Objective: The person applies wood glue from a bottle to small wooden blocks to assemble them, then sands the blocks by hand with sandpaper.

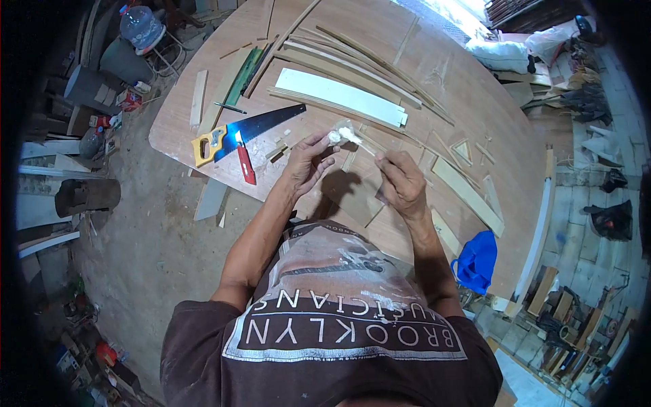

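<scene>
Over the wooden table (pixel 183 129), my left hand (pixel 308 163) pinches a small clear plastic bag (pixel 344 129) with a lumpy white substance in it. My right hand (pixel 403 182) is closed around the end of a thin pale stick (pixel 366 146); its other end reaches the white substance at the bag. Left of my hands lie a handsaw (pixel 254 125) with a yellow handle and a red utility knife (pixel 245 161). A white board (pixel 339 95) lies just beyond the bag.
Long wooden strips (pixel 369 57) spread across the far side of the table. A pale strip (pixel 468 197) and a blue bag (pixel 477 261) lie at the right. A water bottle (pixel 140 28) stands on a stool at the far left.
</scene>
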